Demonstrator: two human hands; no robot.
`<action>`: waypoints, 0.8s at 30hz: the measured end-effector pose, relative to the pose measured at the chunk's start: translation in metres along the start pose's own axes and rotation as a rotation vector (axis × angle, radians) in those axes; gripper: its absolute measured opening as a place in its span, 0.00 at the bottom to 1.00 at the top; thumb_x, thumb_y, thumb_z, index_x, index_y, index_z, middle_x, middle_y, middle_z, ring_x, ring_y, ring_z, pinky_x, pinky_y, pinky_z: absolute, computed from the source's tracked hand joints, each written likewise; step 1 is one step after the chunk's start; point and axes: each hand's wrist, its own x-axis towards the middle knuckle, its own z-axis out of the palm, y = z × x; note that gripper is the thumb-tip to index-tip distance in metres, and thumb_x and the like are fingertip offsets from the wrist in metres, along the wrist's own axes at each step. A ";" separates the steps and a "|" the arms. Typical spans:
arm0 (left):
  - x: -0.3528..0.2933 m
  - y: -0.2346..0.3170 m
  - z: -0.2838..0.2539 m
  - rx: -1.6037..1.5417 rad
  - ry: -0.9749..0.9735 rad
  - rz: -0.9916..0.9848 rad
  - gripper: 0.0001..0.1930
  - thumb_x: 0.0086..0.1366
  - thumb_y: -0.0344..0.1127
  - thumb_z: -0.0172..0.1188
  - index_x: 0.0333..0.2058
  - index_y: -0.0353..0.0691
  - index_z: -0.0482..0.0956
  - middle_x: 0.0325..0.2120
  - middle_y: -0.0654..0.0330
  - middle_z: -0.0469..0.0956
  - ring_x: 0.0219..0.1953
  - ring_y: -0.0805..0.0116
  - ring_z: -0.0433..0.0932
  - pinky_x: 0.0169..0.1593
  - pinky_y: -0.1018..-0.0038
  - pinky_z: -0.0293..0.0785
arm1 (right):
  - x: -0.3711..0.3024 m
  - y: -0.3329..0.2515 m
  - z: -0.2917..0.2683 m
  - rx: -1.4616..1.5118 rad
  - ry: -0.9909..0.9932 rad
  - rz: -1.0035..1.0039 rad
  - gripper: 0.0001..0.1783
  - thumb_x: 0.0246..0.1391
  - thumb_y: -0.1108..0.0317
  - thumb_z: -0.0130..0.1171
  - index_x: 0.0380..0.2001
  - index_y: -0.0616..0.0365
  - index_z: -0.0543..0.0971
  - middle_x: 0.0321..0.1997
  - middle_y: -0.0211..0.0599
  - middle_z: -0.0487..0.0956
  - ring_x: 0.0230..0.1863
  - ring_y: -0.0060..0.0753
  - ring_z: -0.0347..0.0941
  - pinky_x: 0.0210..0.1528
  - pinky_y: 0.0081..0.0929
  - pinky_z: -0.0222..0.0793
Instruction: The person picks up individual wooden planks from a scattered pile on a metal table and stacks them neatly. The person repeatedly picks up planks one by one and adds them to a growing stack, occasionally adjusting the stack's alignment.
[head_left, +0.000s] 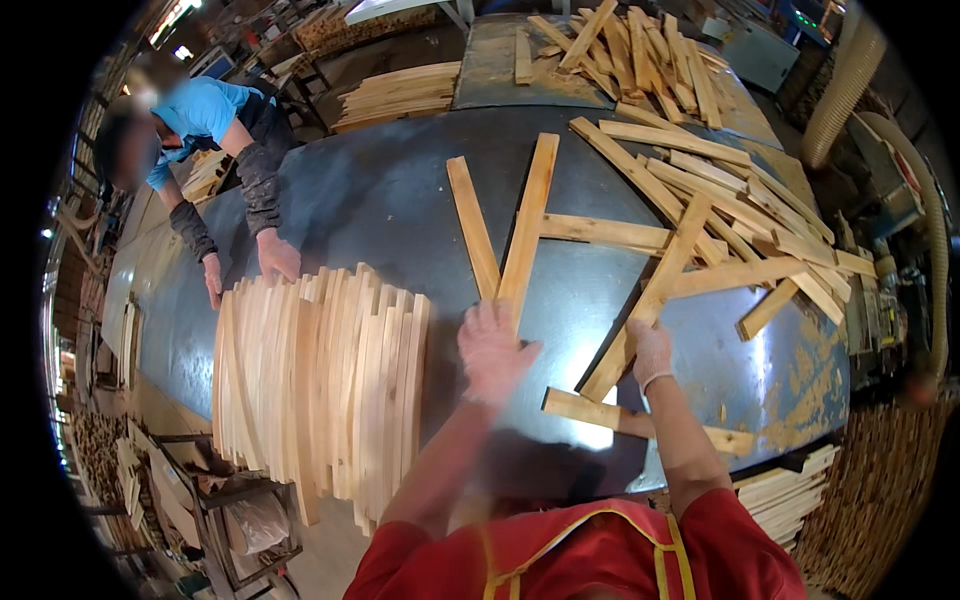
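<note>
My left hand [490, 352], in a thin pale glove, lies over the near ends of two wooden slats, with its thumb spread to the right. One is a shorter slat [473, 225] leaning left; the other is a longer slat [528, 225]. My right hand [653, 352], gloved too, is closed on the right edge of a long slanted slat [655, 285]. That slat's near end reaches a crosswise slat [600, 411] close to the table's front edge. Another slat [605, 232] runs between the long slat and the pile. The fingertips of my right hand are partly hidden.
A dark metal-topped table [370, 190] carries a jumbled slat pile [740, 200] at right and more slats [640, 55] beyond. At left, a co-worker in a blue shirt [205, 110] touches a row of upright-edged slats [320, 385]. A hose [845, 95] stands far right.
</note>
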 end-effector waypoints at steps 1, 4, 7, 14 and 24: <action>0.017 0.016 0.007 0.040 0.000 -0.033 0.46 0.53 0.53 0.76 0.67 0.43 0.67 0.59 0.52 0.71 0.65 0.46 0.70 0.62 0.52 0.72 | -0.007 -0.003 0.008 0.075 -0.068 -0.013 0.27 0.61 0.69 0.67 0.61 0.68 0.78 0.51 0.40 0.84 0.47 0.34 0.79 0.53 0.33 0.77; 0.053 0.019 0.021 0.017 -0.149 -0.230 0.44 0.56 0.52 0.74 0.69 0.48 0.65 0.58 0.52 0.71 0.62 0.46 0.72 0.57 0.50 0.76 | -0.017 -0.013 0.015 0.012 -0.068 -0.036 0.27 0.60 0.75 0.65 0.63 0.67 0.77 0.52 0.39 0.85 0.48 0.32 0.79 0.55 0.32 0.76; 0.053 -0.041 0.059 0.019 -0.092 -0.367 0.39 0.60 0.46 0.71 0.68 0.50 0.66 0.52 0.55 0.74 0.52 0.51 0.77 0.49 0.53 0.80 | -0.033 -0.021 0.024 0.085 -0.152 -0.014 0.28 0.60 0.75 0.65 0.64 0.65 0.77 0.54 0.37 0.84 0.50 0.31 0.80 0.58 0.31 0.76; -0.088 -0.085 0.016 -1.731 -0.316 -0.813 0.26 0.68 0.24 0.60 0.65 0.41 0.73 0.38 0.60 0.78 0.31 0.70 0.77 0.30 0.70 0.74 | -0.124 -0.005 0.079 0.314 -0.324 0.223 0.28 0.63 0.76 0.64 0.66 0.62 0.74 0.52 0.36 0.82 0.48 0.32 0.79 0.53 0.36 0.80; -0.292 -0.115 -0.076 -0.479 -0.354 -0.265 0.33 0.64 0.40 0.71 0.66 0.41 0.73 0.50 0.48 0.82 0.48 0.50 0.82 0.54 0.54 0.81 | -0.277 0.110 0.120 -0.808 -0.679 -0.147 0.34 0.63 0.54 0.61 0.66 0.63 0.73 0.58 0.60 0.83 0.64 0.65 0.77 0.66 0.46 0.74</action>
